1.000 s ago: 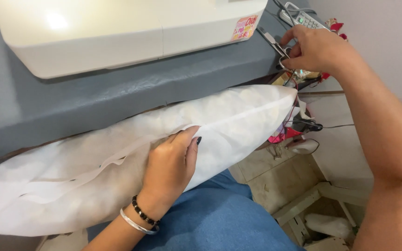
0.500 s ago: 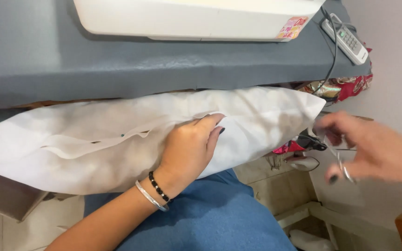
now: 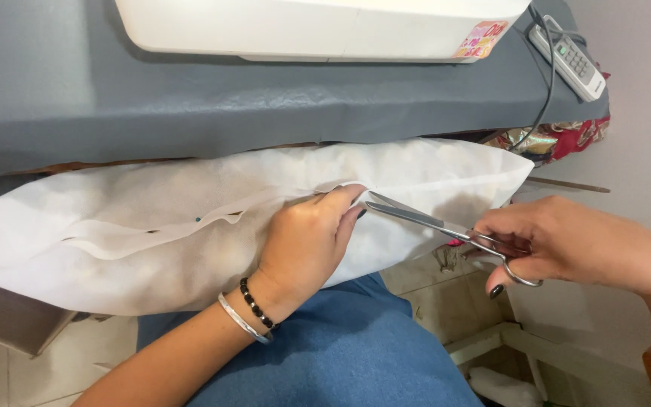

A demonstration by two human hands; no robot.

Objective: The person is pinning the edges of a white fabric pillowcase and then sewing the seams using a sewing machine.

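left hand pinches soft white cushion; right hand grips slim steel scissors.

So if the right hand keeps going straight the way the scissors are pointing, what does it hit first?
The right hand aims the scissors left, tips slightly open. They would likely first meet the left hand's fingertips pinching the white fabric edge, though depth is unclear.

The single head-worn camera is looking steeply down, close over the person's lap, facing the grey cloth-covered table edge ahead.
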